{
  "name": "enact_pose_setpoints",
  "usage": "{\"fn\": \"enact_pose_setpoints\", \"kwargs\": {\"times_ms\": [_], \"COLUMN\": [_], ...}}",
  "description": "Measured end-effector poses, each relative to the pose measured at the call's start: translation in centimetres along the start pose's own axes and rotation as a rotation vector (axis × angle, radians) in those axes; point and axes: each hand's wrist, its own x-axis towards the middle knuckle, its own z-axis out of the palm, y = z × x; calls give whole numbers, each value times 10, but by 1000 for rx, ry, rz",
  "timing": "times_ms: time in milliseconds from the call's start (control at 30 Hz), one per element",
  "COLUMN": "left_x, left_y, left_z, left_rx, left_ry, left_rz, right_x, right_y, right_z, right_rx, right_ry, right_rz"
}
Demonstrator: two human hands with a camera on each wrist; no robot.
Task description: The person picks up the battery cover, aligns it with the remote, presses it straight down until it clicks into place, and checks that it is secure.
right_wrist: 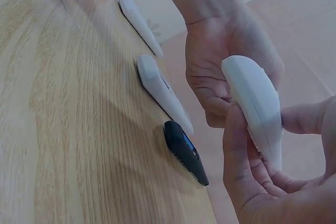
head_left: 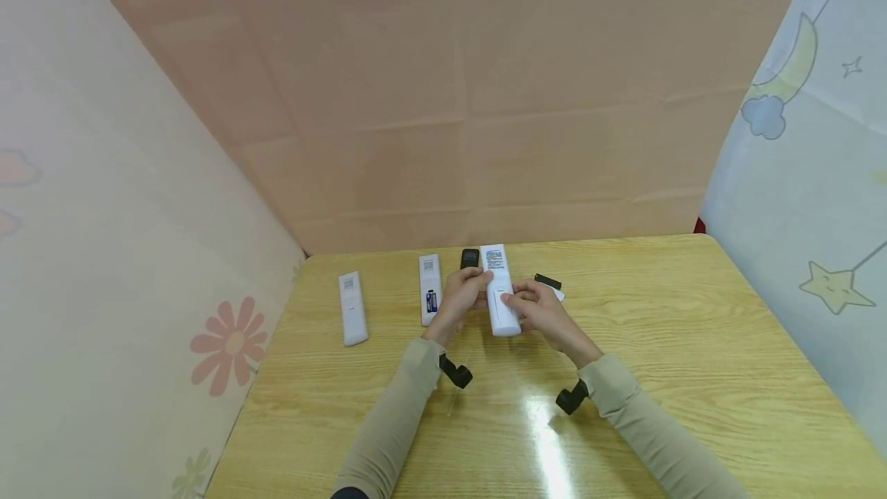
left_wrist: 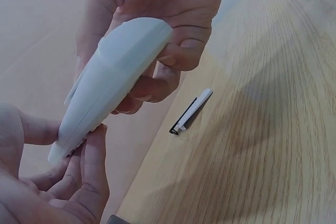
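A white remote control is held above the table with its labelled back facing up. My left hand pinches its left side, thumb on the back and fingers underneath. On the lower right side my right hand grips it, thumb pressing on the smooth lower back. In the left wrist view a thin edge of the cover stands slightly off the remote's body. Behind my left hand lies a black remote. Just beyond my right hand lie a small black piece and a white piece, partly hidden.
Left of my hands, a white remote lies with blue batteries in its uncovered compartment. Another white remote lies further left, back up. The wooden table meets a cloth backdrop behind.
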Motion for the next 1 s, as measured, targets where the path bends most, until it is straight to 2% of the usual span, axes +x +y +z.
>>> {"fn": "enact_pose_setpoints", "kwargs": {"times_ms": [1000], "left_x": [0], "left_y": [3], "left_z": [-1], "left_rx": [24], "left_ry": [11], "left_rz": [-13], "right_x": [1], "right_y": [-2], "right_z": [-1], "right_rx": [-9], "right_ry": [-2], "right_rz": [-13]}}
